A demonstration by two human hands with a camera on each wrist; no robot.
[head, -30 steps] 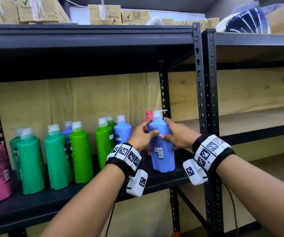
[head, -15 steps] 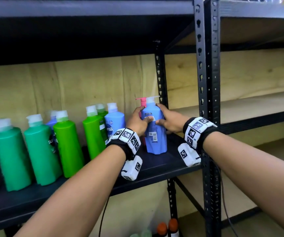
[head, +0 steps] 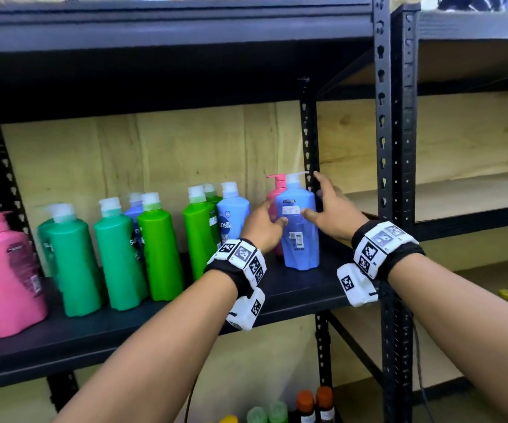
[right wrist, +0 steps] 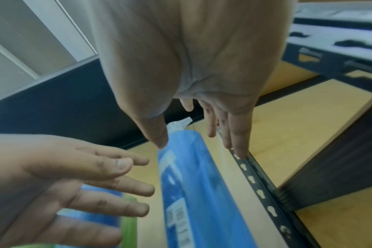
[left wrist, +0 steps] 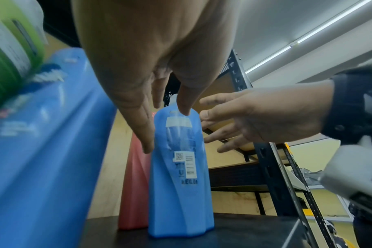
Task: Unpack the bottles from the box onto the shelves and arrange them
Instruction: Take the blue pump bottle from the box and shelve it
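A blue pump bottle [head: 298, 227] [left wrist: 178, 167] [right wrist: 198, 184] stands upright at the right end of the black shelf [head: 292, 294], in front of a pink pump bottle [head: 274, 190] [left wrist: 134, 184]. My left hand [head: 269, 216] [left wrist: 166, 130] is at its left side and my right hand [head: 315, 195] [right wrist: 200, 147] at its right side. Both have straight, spread fingers. Each thumb tip is at the bottle's shoulder; I cannot tell whether they touch it. Neither hand holds anything.
Left along the shelf stand a blue bottle [head: 231, 215], several green bottles [head: 158, 248] and a large pink bottle [head: 5, 270]. A black rear post [head: 307, 132] is close behind my right fingers. A wooden shelf [head: 445, 193] lies to the right, and more bottles [head: 314, 404] stand below.
Both hands gripped the blue bottle earlier; now their fingers have straightened and spread, letting it go. The bottle stays standing on the shelf.
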